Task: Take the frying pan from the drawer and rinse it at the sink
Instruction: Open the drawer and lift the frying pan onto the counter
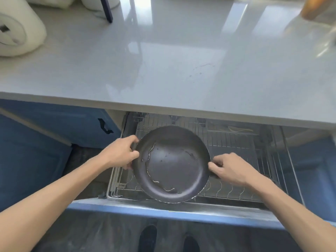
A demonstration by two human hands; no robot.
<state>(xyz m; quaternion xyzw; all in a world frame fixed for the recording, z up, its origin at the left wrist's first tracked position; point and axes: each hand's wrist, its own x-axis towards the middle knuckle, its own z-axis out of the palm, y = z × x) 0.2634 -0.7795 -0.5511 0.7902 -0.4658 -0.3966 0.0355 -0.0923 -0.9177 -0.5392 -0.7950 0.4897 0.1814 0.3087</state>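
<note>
A dark round frying pan (171, 164) with thin residue lines on its inside sits in the open blue drawer (163, 210), over a wire rack (236, 142). My left hand (121, 153) grips the pan's left rim. At the right rim, my right hand (230, 169) holds the pan where a dark handle seems to start; the hand hides most of it. No sink is in view.
The grey countertop (163, 70) overhangs the back of the drawer. A white roll (16, 30) lies at its far left and a blurred clear container (316, 19) at its far right. Blue cabinet fronts (45, 151) flank the drawer. My shoes (148, 237) show below.
</note>
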